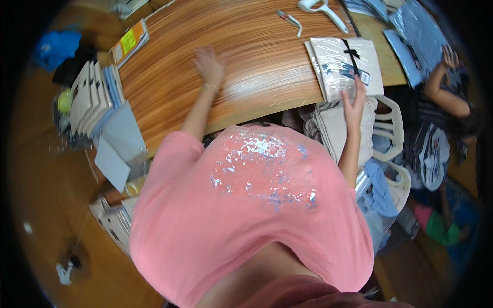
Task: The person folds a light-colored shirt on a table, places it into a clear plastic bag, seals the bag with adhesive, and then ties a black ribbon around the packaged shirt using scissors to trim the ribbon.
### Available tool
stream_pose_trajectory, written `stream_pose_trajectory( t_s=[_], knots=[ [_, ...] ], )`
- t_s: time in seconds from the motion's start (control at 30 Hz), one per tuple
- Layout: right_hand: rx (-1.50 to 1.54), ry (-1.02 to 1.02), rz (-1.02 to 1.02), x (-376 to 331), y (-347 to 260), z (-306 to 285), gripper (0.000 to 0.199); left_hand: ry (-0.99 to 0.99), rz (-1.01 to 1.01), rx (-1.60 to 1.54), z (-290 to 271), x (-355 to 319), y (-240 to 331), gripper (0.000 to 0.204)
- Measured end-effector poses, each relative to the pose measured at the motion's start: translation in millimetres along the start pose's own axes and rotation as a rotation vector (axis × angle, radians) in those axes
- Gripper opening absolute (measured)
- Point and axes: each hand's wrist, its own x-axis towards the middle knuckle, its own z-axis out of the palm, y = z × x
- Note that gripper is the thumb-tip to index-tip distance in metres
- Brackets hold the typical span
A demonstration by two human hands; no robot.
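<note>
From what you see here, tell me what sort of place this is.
Probably a small garment packing workshop. Clear-bagged folded pale garments lie on a brown wood-grain table, the right hand on them; more folded packs stack at the left, and a co-worker's hand handles blue fabric.

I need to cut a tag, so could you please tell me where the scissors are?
The scissors lie at the wooden table's far edge, right of centre, just left of the white tool.

Left hand (pixel 209 64): motion-blurred, fingers indistinct. White tool (pixel 321 8) at table (pixel 246 61) far edge: cut off by frame top. Packet stack (pixel 344 136) under near edge: partly hidden.
</note>
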Motion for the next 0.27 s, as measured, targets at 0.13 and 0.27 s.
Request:
stream_pose_trajectory(
  t_s=[0.13, 0.27],
  knots=[
    [-0.062, -0.016, 0.232, -88, -9, -7, 0.053, -0.416, 1.024, -0.463, -19, -81, 101, 0.073],
    [-0.171, 0.035, 0.333, -155, 0, -32, 0.052, -0.313, 1.013, -0.488, -5, -5, 85, 0.070]
  ],
)
